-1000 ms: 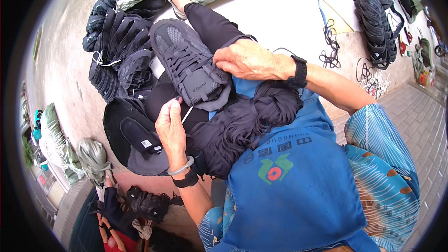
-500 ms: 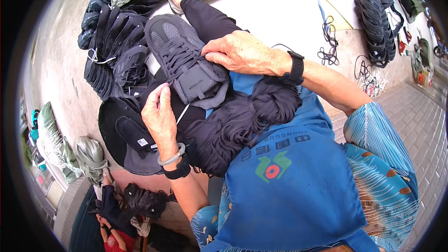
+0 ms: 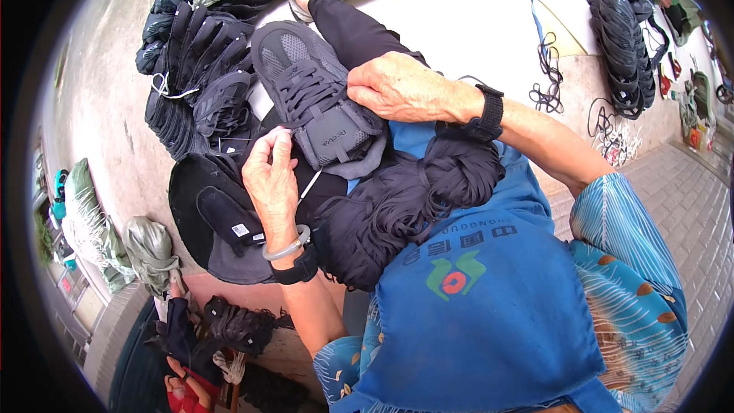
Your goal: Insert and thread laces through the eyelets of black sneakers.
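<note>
A dark grey sneaker (image 3: 294, 57) rests on my lap, toe away from me, with black lace (image 3: 310, 92) criss-crossed over its tongue. My left hand (image 3: 271, 176) is at the near left of the shoe, thumb and fingers pinched on a lace end. On the right side of the collar my right hand (image 3: 401, 88) is closed, its fingertips gripping lace beside the eyelets. A thick bundle of black laces (image 3: 405, 191) lies across my lap, just nearer than the shoe. A thin white stick-like piece (image 3: 310, 183) shows between the left hand and the shoe's heel.
Stacked black shoes (image 3: 202, 46) stand at the far left, and another row of shoes (image 3: 618, 50) at the far right. A black padded piece (image 3: 222, 218) lies left of my lap. Loose laces (image 3: 548, 76) are on the ground. Another person (image 3: 187, 386) sits at the lower left.
The shoe and both hands appear slightly farther right in the picture, as the whole view has shifted. My left fingers have curled in more; both hands stay at the laces.
</note>
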Action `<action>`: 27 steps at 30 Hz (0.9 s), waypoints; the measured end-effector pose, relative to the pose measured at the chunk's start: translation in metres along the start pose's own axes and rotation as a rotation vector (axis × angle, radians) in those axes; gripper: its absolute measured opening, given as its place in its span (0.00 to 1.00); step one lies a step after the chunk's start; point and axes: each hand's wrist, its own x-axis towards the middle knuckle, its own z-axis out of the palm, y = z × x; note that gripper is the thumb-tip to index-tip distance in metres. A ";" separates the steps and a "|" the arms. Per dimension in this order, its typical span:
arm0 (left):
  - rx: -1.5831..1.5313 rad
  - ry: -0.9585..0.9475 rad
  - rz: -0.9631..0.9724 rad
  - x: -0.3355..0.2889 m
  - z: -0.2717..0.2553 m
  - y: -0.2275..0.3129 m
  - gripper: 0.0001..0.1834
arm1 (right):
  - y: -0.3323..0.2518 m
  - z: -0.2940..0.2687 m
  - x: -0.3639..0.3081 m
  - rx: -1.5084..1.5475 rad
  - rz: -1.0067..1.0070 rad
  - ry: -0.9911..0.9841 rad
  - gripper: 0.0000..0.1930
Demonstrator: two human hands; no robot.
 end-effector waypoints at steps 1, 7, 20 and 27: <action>0.004 0.002 -0.007 0.000 0.000 0.001 0.13 | 0.000 0.000 0.001 -0.001 -0.003 0.001 0.13; 0.363 -0.050 0.121 0.008 -0.004 0.015 0.10 | 0.005 -0.002 0.010 -0.022 -0.005 -0.096 0.11; 0.055 0.079 0.188 -0.006 0.007 -0.001 0.06 | -0.014 0.001 -0.015 -0.155 -0.020 0.220 0.10; 0.313 0.122 0.411 -0.005 0.013 0.002 0.08 | -0.010 0.016 -0.009 -0.205 -0.109 0.220 0.08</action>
